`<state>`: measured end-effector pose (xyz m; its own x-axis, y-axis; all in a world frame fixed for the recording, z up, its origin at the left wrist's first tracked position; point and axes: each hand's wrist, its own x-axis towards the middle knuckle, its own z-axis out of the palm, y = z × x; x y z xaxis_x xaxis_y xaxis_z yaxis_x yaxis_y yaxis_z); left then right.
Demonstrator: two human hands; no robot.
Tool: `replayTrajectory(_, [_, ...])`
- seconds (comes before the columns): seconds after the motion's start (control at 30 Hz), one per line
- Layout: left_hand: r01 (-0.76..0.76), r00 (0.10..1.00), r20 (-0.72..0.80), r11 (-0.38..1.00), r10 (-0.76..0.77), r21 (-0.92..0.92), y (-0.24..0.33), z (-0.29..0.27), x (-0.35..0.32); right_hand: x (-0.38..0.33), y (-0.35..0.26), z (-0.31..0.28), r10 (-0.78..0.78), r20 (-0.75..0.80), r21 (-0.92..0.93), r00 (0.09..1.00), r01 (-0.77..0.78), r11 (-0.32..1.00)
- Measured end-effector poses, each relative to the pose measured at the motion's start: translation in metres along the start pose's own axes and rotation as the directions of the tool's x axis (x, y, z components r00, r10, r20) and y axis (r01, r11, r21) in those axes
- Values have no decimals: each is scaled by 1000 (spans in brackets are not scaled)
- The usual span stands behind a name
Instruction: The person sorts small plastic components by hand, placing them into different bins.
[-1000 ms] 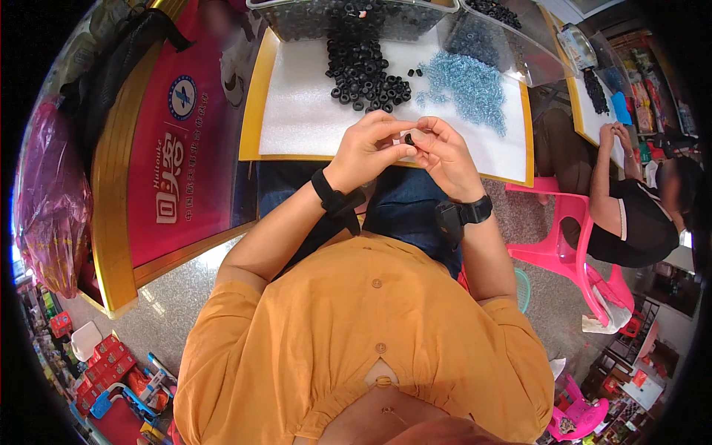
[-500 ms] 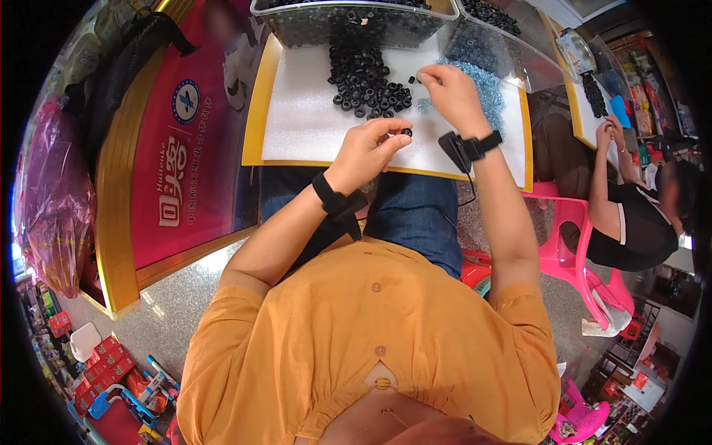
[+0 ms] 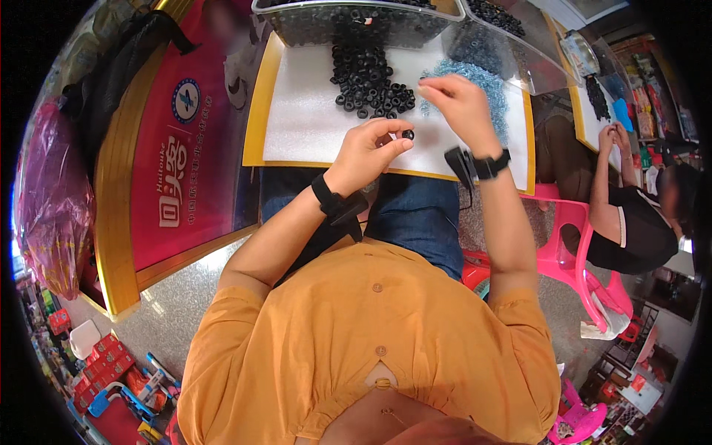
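Near the table's front edge, my left hand (image 3: 368, 150) pinches a small black ring-shaped part (image 3: 408, 134) between thumb and forefinger. My right hand (image 3: 463, 104) is raised beside a heap of tiny light-blue pieces (image 3: 486, 79), thumb and forefinger pressed together. Whatever is in that pinch, if anything, is too small to make out. To the left of my right fingertips lies a loose pile of black ring-shaped parts (image 3: 363, 74) on the white sheet (image 3: 300, 111).
At the table's far side stands a clear plastic tub (image 3: 311, 33) of black parts, with another clear container (image 3: 512, 55) beside it. A pink counter panel (image 3: 178, 148) runs along the left. On the right, a pink chair (image 3: 560, 237) and another person (image 3: 630, 215) working at a table.
My right hand has shifted slightly right and nearer to me. A small black piece by its fingertips no longer shows. My left hand stays nearly in place with the black ring-shaped part.
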<state>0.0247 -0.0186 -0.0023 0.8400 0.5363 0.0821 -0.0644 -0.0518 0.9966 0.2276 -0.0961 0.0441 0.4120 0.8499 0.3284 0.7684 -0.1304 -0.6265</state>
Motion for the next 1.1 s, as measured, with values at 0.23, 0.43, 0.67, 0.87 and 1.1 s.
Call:
replayTrajectory(0.23, [-52, 998, 12, 995, 54, -80, -1, 2, -1, -79, -24, 11, 330, 157, 743, 931, -331, 582])
replayTrajectory(0.43, [-73, 997, -9, 996, 72, -50, -2, 5, -3, -93, -30, 31, 390, 156, 861, 908, -318, 397])
replayTrajectory(0.67, [-143, 989, -25, 989, 144, 31, -7, 6, -3, -97, -35, 40, 420, 65, 895, 905, -239, 377])
replayTrajectory(0.87, [-261, 961, -46, 948, 273, 182, -8, 6, -2, -101, -37, 44, 430, -36, 802, 902, -231, 551])
replayTrajectory(1.1, [-248, 965, -45, 952, 260, 182, -9, 6, -5, -97, -34, 30, 412, 108, 813, 905, -319, 487])
